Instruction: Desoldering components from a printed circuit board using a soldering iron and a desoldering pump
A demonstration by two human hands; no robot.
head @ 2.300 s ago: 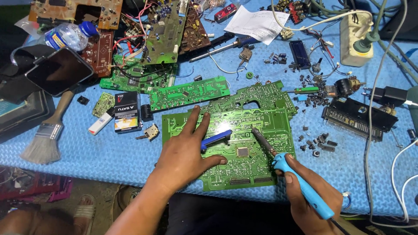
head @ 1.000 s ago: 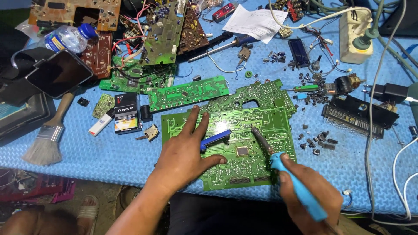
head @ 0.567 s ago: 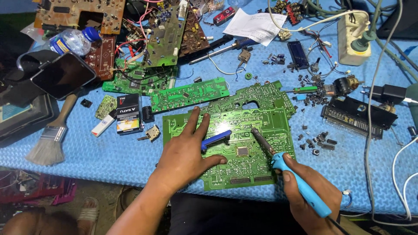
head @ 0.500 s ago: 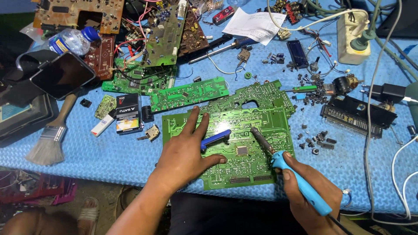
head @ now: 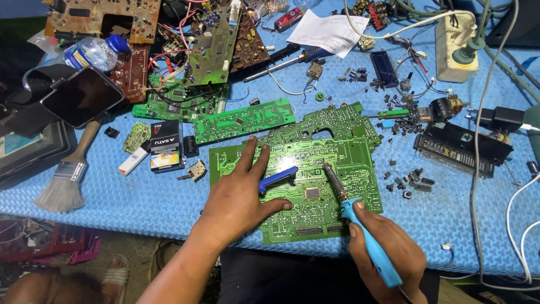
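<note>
A large green circuit board (head: 343, 152) lies on the blue foam mat (head: 140, 197) in front of me. My left hand (head: 239, 197) presses flat on its left part, fingers spread, and a blue tweezer-like tool (head: 278, 179) sticks out from under the fingers. My right hand (head: 388, 253) grips the blue handle of a soldering iron (head: 360, 225). Its dark tip rests on the board just right of a square black chip (head: 313, 193).
More green and brown boards (head: 242, 119) are piled at the back. A paintbrush (head: 64, 180), a phone (head: 81, 95), a small black box (head: 166, 146) and a water bottle (head: 93, 52) lie at left. Loose parts, a screwdriver (head: 394, 114), a power strip (head: 455, 48) and cables lie at right.
The view has shifted slightly. Both hands stay in the same places on the board, with the iron's tip still near the chip.
</note>
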